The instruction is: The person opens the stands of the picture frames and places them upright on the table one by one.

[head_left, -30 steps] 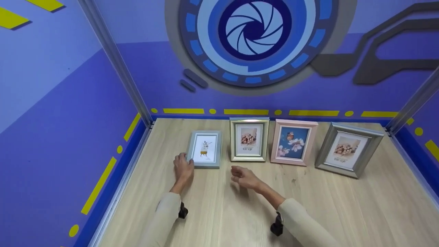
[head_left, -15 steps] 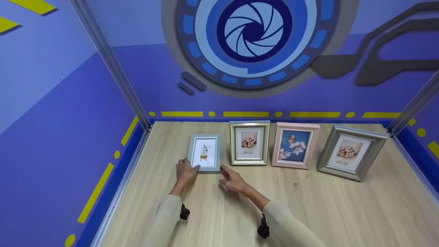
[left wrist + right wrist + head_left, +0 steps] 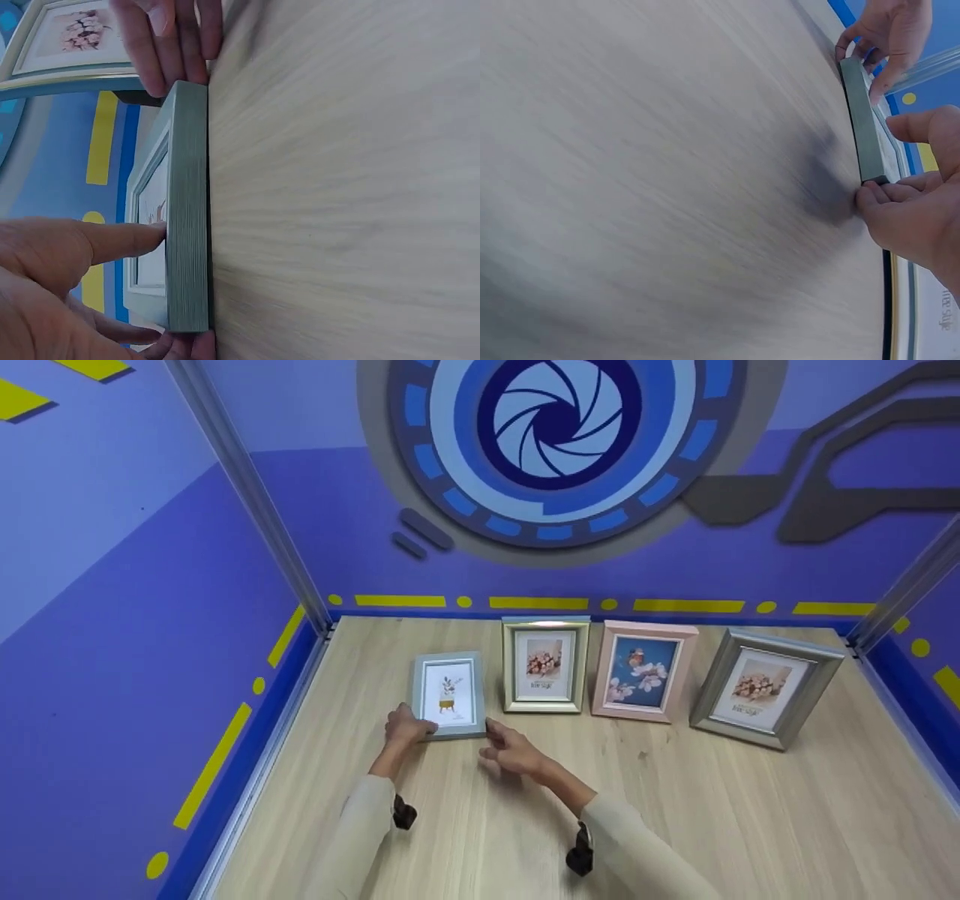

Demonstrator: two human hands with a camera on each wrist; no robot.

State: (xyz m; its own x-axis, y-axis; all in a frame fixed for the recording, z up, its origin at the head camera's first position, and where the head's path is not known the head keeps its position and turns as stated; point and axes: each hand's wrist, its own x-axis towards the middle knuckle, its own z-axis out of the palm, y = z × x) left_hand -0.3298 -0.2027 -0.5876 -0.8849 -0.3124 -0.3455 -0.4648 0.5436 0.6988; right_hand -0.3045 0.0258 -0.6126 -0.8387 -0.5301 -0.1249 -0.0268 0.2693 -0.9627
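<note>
Now | head: both hands (image 3: 457,739) at grey frame (image 3: 448,694) | L wrist: thumb on glass

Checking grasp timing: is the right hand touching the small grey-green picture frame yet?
Touching. The right wrist view shows the right hand with fingertips against the near corner of the small grey-green picture frame; the left wrist view shows those fingers on its end.
</note>
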